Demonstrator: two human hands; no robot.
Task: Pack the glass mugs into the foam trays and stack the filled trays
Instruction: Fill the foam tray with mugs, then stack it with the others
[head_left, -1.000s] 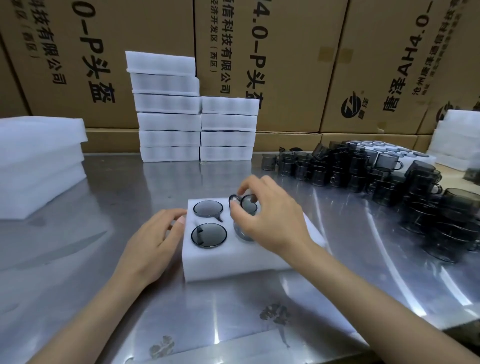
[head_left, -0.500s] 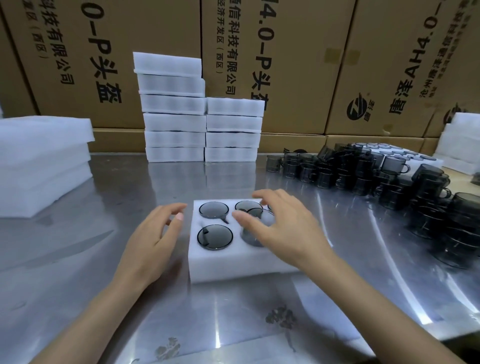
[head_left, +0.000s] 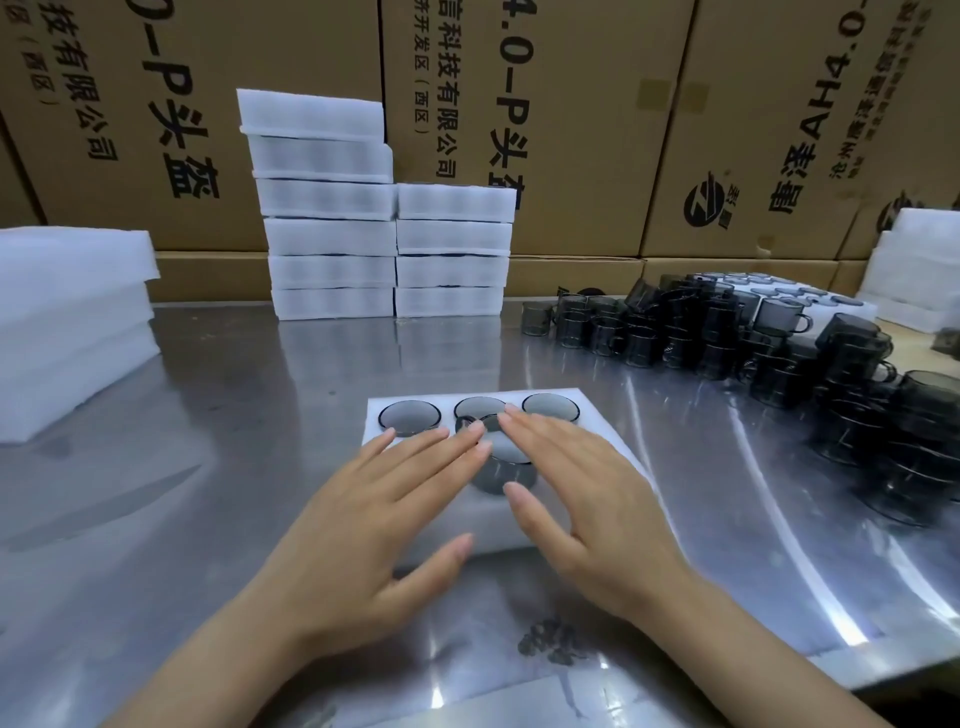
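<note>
A white foam tray (head_left: 602, 415) lies on the steel table in front of me with smoky grey glass mugs sunk in its holes. Three mug rims show along its far row, the leftmost (head_left: 409, 417) fully visible. One mug (head_left: 503, 470) in the near row stands higher than the others, between my hands. My left hand (head_left: 374, 514) lies flat over the tray's left half with fingers straight. My right hand (head_left: 587, 499) lies flat over the right half, fingertips near the raised mug. The near row is mostly hidden under my hands.
Two stacks of filled foam trays (head_left: 332, 208) stand at the back centre before cardboard boxes. Foam sheets (head_left: 67, 322) are piled at the left. Several loose grey mugs (head_left: 779, 353) crowd the right side, with more foam (head_left: 919, 260) behind them.
My right hand let go of the mug it was setting in and flattened. Both hands have moved over the top of the tray, fingers straight.
</note>
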